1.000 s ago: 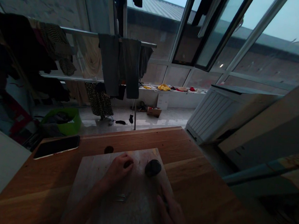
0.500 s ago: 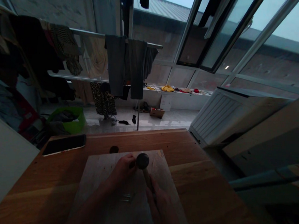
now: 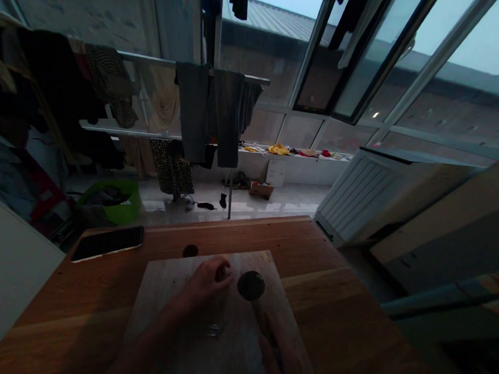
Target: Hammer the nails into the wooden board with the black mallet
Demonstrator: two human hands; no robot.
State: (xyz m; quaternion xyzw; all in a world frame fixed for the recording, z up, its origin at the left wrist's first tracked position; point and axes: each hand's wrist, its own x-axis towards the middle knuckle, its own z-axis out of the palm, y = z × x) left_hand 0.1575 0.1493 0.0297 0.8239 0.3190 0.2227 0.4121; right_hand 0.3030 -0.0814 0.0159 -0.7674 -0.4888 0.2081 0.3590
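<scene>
Several tall window panes (image 3: 262, 57) fill the back of the room, one dark-framed sash tilted open on the right. Before them runs a metal drying rack (image 3: 156, 61) hung with clothes, grey trousers (image 3: 190, 114) nearest its right end. A brown wooden table (image 3: 343, 307) spreads across the foreground, and beyond its far right corner stands a white ribbed cabinet (image 3: 360, 189). On the table lies a pale, worn rectangular board (image 3: 237, 363), with both hands over it. A bright green tub (image 3: 132, 201) with dark cloth inside sits on the floor past the table's far left corner. Near that corner a black-screened smartphone (image 3: 109, 244) rests flat. The right hand (image 3: 283, 352) has its fingers wrapped around the handle of a mallet (image 3: 251, 285), whose dark round head is over the board, just right of the left hand (image 3: 206, 278). That left hand's fingers are curled, thumb and forefinger close together; whether they pinch something, I cannot tell. A dark round spot (image 3: 191, 251) shows just past the board's far edge. Smallest are some slim shiny metal pieces (image 3: 213, 328), lying on the board nearer the person than the left hand.
</scene>
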